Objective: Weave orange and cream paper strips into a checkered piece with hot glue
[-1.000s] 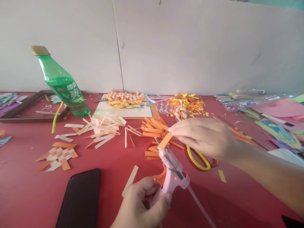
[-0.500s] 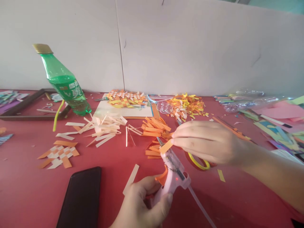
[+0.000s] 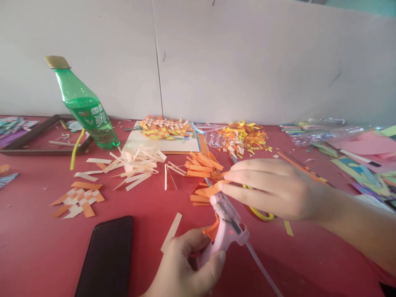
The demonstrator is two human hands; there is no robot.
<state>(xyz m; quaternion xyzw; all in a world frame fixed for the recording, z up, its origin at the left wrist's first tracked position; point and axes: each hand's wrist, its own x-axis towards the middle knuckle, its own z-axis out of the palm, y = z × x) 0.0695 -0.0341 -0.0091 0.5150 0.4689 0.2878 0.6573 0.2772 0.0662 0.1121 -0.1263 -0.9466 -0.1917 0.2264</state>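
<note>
My left hand (image 3: 192, 260) is wrapped round the handle of a pale pink hot glue gun (image 3: 227, 218) with an orange trigger and a small red light. A glue stick (image 3: 262, 268) sticks out of its rear. Pinched in my right hand (image 3: 272, 187) is an orange paper strip (image 3: 213, 189), held across the front of the gun and hiding part of the nozzle. Behind lie loose orange strips (image 3: 202, 164), with more strips under the nozzle. A cream paper strip (image 3: 172, 232) rests beside my left hand. Scissors with yellow handles (image 3: 261, 214) are partly covered by my right hand.
A black phone (image 3: 105, 255) and a woven paper piece (image 3: 78, 200) lie at the left. Further back are a green bottle (image 3: 86, 107), a dark frame (image 3: 27, 140), cream strips (image 3: 136, 165), a board with woven pieces (image 3: 133, 142) and paper scraps (image 3: 247, 138). Coloured paper (image 3: 359, 144) lies right.
My right hand has shifted slightly, and the orange strip has moved a little left and up across the nozzle. The glue gun stays almost in place in my left hand.
</note>
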